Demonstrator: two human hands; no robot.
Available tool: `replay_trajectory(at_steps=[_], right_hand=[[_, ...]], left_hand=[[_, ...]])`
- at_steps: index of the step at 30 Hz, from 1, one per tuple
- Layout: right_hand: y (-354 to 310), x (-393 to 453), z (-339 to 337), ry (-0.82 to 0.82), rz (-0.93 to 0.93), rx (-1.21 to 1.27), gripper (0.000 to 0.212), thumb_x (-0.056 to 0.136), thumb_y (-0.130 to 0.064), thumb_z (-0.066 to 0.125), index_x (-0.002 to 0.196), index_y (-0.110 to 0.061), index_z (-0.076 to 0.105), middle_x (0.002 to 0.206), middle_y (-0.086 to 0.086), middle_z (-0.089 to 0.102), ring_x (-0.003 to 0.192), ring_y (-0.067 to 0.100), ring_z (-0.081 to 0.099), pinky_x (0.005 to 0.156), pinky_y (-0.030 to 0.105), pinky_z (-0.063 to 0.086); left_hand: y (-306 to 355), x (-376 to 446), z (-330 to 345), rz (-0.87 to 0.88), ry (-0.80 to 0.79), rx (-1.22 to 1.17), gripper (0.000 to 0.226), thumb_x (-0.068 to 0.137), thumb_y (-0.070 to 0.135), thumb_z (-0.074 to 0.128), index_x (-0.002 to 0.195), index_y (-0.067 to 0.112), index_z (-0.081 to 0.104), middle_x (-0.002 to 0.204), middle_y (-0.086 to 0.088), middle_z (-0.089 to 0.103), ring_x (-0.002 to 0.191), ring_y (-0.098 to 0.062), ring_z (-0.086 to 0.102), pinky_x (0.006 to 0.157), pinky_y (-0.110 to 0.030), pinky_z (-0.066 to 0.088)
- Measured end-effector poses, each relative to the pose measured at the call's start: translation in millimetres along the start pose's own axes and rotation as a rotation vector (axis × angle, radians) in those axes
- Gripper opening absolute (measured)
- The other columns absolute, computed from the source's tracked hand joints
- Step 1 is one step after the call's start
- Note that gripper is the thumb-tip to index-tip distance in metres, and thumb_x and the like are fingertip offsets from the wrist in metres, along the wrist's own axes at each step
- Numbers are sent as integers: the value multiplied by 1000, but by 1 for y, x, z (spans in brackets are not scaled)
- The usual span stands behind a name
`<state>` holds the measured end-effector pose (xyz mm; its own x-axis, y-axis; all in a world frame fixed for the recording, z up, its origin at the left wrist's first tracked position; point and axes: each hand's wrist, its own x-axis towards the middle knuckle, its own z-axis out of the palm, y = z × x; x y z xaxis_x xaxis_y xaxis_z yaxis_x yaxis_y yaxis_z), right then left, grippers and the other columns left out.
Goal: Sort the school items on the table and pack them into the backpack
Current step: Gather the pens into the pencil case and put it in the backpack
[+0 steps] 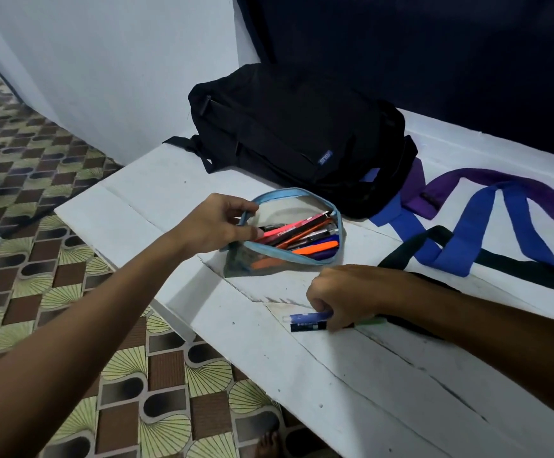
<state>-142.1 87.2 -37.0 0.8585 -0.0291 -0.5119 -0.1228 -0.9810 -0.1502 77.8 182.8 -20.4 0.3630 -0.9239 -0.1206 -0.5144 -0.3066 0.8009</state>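
At 5 o'clock on the white bench (351, 391), the right hand (348, 294) curls its fingers on a blue pen (307, 316) and a dark marker (308, 326) lying together. Toward 12 o'clock, the left hand (216, 223) pinches the blue rim of the open transparent pencil pouch (289, 236), filled with pens. The black backpack (298, 137) lies farther, at 12 o'clock, just behind the pouch. Coloured fabric straps (474, 223) spread at 2 o'clock
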Motion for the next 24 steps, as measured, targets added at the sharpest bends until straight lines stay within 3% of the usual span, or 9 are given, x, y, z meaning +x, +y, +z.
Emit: replay_trajectory(at_steps=[3,8,13,17,19,21,24], right_hand=[[-1,2,4,-30,11,64,21,78,-29,75,84,-19,57,76,-12,43,86,17,49,65,33,41],[-7,-3,11,17,10,57,15,80,-20,68,81,-19,53,85,1,51,84,24,56,68,34,47],[-9,-6,9,14,15,51,12,82,-17,68,93,-13,64,90,6,59,82,25,60,71,36,51],[-15,-8,-6,-65,-11,131,16,81,-21,73,94,-13,67,79,-7,49,79,18,55,70,34,49],[-17,-14,-27,-118,-76,290,11,80,-18,76,85,-12,67,71,-7,55,72,18,57,61,26,46],[-12,-27,-55,-87,-113,545,20,78,-7,76,69,-15,61,61,-7,60,58,13,57,52,18,41],[1,-48,-94,258,-162,909,18,73,-2,76,70,-14,62,57,-6,64,50,5,53,46,13,39]], left_hand=[[-1,0,0,2,-11,-16,51,81,18,77,129,12,60,114,-1,63,93,-12,61,52,-9,43],[-3,-1,1,6,-64,-32,60,80,21,78,135,15,55,126,1,60,113,-16,59,71,-22,55],[-2,-2,3,45,-125,-44,69,79,18,78,140,13,48,126,4,58,106,-9,58,74,-9,51],[-1,0,1,54,-143,-26,70,79,22,78,141,14,46,130,4,55,115,-12,54,76,-6,50],[-1,1,-1,62,-155,-43,62,79,21,78,133,22,50,128,4,57,115,-13,56,80,-10,50],[-3,2,-1,63,-169,-91,51,77,18,80,118,33,54,125,2,60,109,-12,61,83,-15,52],[-4,4,-1,73,-185,-155,49,74,11,81,106,40,57,120,0,63,101,-2,62,80,-12,52]])
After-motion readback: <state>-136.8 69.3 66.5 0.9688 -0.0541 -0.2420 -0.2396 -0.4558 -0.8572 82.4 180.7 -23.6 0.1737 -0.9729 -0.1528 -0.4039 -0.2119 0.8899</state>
